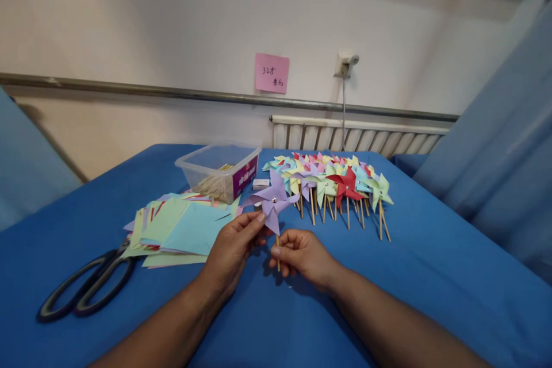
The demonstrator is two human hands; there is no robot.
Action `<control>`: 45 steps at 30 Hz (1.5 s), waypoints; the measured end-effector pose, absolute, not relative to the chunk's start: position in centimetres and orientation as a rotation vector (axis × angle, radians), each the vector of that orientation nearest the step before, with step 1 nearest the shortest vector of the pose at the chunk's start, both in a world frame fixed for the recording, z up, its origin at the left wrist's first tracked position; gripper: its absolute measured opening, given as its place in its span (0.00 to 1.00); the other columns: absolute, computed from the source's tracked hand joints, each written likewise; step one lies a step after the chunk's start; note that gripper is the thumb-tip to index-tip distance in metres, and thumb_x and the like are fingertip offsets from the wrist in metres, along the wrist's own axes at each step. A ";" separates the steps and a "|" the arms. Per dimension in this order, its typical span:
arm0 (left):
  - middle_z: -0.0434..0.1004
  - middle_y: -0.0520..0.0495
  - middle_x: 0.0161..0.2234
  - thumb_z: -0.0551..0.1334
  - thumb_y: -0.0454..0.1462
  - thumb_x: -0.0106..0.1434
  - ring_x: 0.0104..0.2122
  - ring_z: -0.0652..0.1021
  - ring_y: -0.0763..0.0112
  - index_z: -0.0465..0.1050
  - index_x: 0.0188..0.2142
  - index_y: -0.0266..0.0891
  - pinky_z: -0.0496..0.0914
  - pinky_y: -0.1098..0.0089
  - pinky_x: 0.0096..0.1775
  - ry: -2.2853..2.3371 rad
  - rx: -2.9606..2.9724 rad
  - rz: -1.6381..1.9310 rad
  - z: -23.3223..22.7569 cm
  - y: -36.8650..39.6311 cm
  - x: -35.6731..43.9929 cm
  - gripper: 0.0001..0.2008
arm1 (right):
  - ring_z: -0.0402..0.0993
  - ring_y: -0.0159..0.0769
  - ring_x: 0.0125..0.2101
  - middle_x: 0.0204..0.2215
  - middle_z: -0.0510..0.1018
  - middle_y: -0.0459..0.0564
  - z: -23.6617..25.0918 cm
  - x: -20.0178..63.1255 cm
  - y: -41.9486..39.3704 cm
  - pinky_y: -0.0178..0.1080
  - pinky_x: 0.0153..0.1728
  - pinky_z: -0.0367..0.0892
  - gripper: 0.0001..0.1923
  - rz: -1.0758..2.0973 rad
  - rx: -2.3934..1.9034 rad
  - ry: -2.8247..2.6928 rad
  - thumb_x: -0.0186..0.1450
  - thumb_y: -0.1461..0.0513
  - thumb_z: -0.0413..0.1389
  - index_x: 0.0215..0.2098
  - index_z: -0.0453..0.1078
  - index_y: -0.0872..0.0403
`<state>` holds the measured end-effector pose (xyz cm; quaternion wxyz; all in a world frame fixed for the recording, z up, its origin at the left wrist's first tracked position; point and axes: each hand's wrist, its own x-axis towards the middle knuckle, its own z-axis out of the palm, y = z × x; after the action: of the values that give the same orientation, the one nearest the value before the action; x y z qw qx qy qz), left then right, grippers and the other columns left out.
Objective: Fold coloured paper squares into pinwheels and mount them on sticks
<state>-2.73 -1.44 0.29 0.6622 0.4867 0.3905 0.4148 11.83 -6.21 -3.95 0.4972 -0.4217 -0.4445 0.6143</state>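
Note:
A purple paper pinwheel (272, 200) with a shiny pin at its centre stands upright between my hands, above the table. My left hand (235, 244) is closed with thumb and fingers at the pinwheel's lower left blade. Lower down, my right hand (304, 256) pinches its wooden stick (278, 264). Just left of my left hand lies a pile of cut paper sheets (194, 227) in green, blue and other colours. Behind the right hand, many finished pinwheels (347, 185) in several colours lie in a crowded group, their sticks pointing toward me.
Large dark-handled scissors (92, 284) lie at the left, tips by the paper. A clear plastic box (198, 160) of sticks stands behind the pile, with a small white box (261, 184) beside it. The blue-covered table (409, 299) reaches toward a wall with a radiator (357, 135).

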 end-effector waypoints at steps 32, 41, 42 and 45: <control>0.81 0.43 0.33 0.68 0.42 0.51 0.25 0.74 0.73 0.76 0.35 0.36 0.67 0.73 0.28 0.919 1.247 0.718 0.1 -1.7 -2.3 0.13 | 0.72 0.34 0.21 0.20 0.77 0.50 -5.9 17.3 -1.3 0.35 0.24 0.57 0.10 0.414 -2.028 -1.270 0.60 0.58 0.57 0.24 0.70 0.53; 0.80 0.44 0.32 0.67 0.42 0.51 0.25 0.73 0.75 0.73 0.36 0.35 0.65 0.74 0.27 0.963 1.262 0.680 -0.5 -1.1 -2.2 0.15 | 0.69 0.33 0.23 0.19 0.76 0.46 -5.2 16.3 -1.6 0.33 0.25 0.54 0.09 0.322 -1.928 -1.329 0.58 0.59 0.58 0.22 0.70 0.53; 0.80 0.44 0.32 0.67 0.42 0.52 0.25 0.73 0.75 0.73 0.36 0.35 0.65 0.74 0.28 0.969 1.263 0.675 -0.6 -1.0 -2.2 0.15 | 0.69 0.32 0.22 0.19 0.75 0.45 -5.0 16.2 -1.7 0.33 0.24 0.54 0.09 0.313 -1.910 -1.323 0.59 0.58 0.57 0.23 0.70 0.53; 0.80 0.45 0.32 0.66 0.42 0.52 0.27 0.73 0.74 0.73 0.36 0.35 0.66 0.73 0.29 0.981 1.284 0.660 -0.6 -0.6 -2.3 0.15 | 0.69 0.31 0.21 0.19 0.75 0.43 -4.3 16.9 -2.3 0.31 0.24 0.56 0.12 0.278 -1.866 -1.262 0.61 0.55 0.54 0.25 0.71 0.53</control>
<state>-2.30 -0.64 -0.64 0.6428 0.5635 0.4306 0.2895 16.88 -2.27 -4.31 0.4223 -0.7451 -0.5041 0.1111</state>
